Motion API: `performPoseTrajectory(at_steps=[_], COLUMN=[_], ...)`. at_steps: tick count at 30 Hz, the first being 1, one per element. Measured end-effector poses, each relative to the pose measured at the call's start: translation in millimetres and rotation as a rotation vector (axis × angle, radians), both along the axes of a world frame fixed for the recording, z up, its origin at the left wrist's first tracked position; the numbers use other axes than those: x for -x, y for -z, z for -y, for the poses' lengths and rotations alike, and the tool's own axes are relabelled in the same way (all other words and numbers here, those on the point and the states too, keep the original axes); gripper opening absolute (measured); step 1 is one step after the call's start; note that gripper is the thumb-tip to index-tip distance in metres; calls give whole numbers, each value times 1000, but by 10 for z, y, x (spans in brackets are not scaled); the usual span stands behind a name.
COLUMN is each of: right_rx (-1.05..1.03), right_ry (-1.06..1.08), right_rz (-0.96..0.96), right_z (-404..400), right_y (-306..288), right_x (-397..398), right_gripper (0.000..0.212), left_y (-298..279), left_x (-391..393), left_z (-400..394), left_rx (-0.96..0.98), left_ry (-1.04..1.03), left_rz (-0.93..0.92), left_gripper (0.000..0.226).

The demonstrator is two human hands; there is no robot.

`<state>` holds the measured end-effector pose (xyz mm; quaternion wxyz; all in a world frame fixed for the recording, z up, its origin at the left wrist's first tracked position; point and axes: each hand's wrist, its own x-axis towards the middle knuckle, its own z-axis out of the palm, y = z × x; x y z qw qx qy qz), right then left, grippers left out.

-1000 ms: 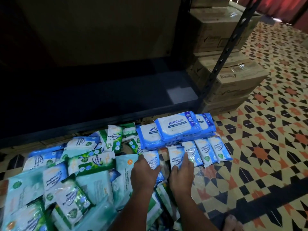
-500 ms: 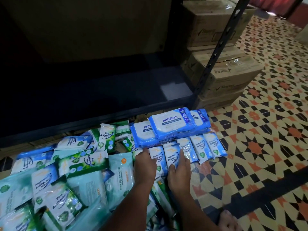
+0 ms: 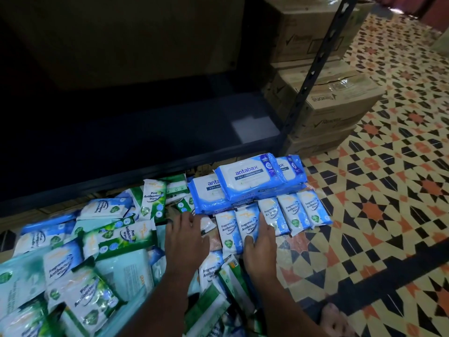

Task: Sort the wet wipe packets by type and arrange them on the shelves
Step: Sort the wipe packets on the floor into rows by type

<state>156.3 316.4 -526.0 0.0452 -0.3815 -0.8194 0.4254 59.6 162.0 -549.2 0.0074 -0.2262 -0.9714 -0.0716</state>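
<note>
Blue-and-white small packets lie in a row at frame centre, long axes pointing up-frame toward the shelf. The right hand rests flat-fingered on one packet; the left hand lies spread and open on the pile.

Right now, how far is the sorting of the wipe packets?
Done: Antabax packs stacked, small blue fragrance-free packets lined up on the floor. In hand: the right hand rests on that row; left hand lies flat beside it. Left: the mixed pile; the shelf holds no packets yet.
</note>
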Motion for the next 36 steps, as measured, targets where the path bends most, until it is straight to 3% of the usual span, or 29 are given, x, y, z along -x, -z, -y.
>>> performPoseTrajectory(at_steps=[3,7,9,13,19,24,32,36], right_rx=[24,3,27,34,14,35,-21,-14], right_ry=[-34,-66,-66,-76,-139,-159,-193,-201], right_rz=[-6,-15,6,17,31,61,120,114], right_z=[63,130,148,201,347,420,419,427], right_y=[6,52,40,-2,-93,-46,19,33], right_x=[9,13,9,24,-72,-75,38,38], right_gripper=[66,68,68,68,68,73,69,67], left_y=[23,-16,-63,-234,-402,-300,-225,-292], left_x=[79,179,175,186,226,184,355,439], left_z=[54,73,100,88,147,112,-79,-93], left_rx=[70,162,183,242,335,150,-475,-558], left_ry=[78,256,311,299,238,-6,-536,-691], left_rz=[-26,-52,-40,18,93,273,459,506], left_gripper=[54,29,28,40,34,58,35,40])
